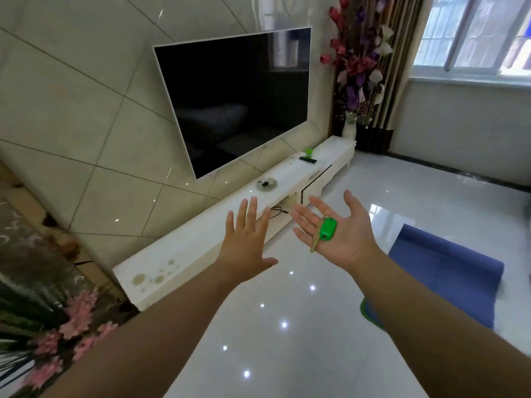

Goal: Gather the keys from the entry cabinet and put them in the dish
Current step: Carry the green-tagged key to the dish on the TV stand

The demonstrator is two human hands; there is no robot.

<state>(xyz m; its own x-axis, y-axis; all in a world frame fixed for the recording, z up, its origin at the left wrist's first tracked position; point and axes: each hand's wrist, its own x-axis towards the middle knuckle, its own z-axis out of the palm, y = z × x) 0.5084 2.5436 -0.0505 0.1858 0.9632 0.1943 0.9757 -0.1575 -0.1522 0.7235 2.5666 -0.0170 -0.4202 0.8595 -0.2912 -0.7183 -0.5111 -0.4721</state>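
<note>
On my feed the room was bright, with daylight coming through the window (471, 35) at upper right, its panes washed pale. The glossy floor (425, 202) gave back a broad sheen and scattered white points of glare. The dark TV (235, 104) held dim reflections. The wide lens bowed the seams of the wall (71, 116) and tilted the scene. The left hand (247, 239) and right hand (342, 228) were sharp and evenly lit; the pink flowers (74, 326) at lower left were smeared.
</note>
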